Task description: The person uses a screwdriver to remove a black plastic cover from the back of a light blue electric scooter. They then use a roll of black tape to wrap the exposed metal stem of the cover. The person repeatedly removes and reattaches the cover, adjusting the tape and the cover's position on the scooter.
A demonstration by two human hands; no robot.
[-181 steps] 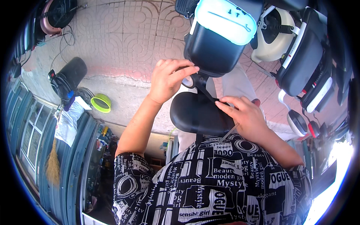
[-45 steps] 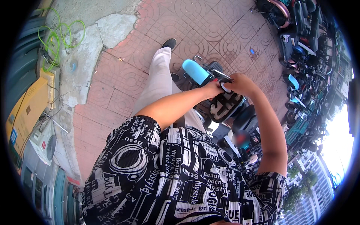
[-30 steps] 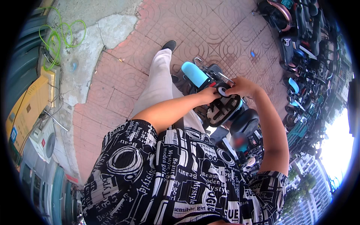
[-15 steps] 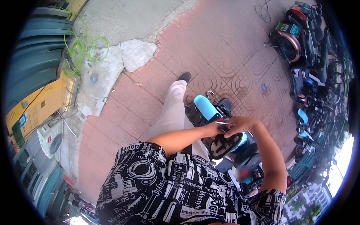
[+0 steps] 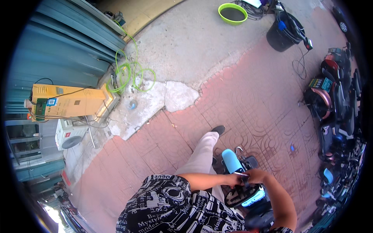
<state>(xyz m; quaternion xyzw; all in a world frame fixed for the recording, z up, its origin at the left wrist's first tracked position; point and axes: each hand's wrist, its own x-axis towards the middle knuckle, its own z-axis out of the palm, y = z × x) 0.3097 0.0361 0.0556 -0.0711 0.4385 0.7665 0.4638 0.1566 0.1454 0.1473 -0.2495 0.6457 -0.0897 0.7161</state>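
My left hand [image 5: 234, 179] and my right hand [image 5: 254, 176] are close together over the middle of a light-blue and black electric scooter [image 5: 230, 159]. The left hand's fingers are closed around a slim, pale, rod-like thing [image 5: 241, 174], whose kind is too small to tell. It points across toward my right hand. The right hand's fingers bend down toward the same spot, and what they grip, if anything, is hidden. Below the hands lies a dark, open-looking seat area [image 5: 237, 198] of the scooter.
Parked scooters [image 5: 330, 101] line the right side. A black bucket [image 5: 280, 35] with cables and a green basin [image 5: 233, 14] stand at the far side. At left are a coiled green hose [image 5: 125, 75], a yellow box-shaped cabinet [image 5: 70, 101] and an air-conditioner unit [image 5: 70, 134].
The view has tilted up and left, bringing the bucket and basin into sight. My hands stay over the scooter, and my right hand has drawn closer to the left, fingers more bent.
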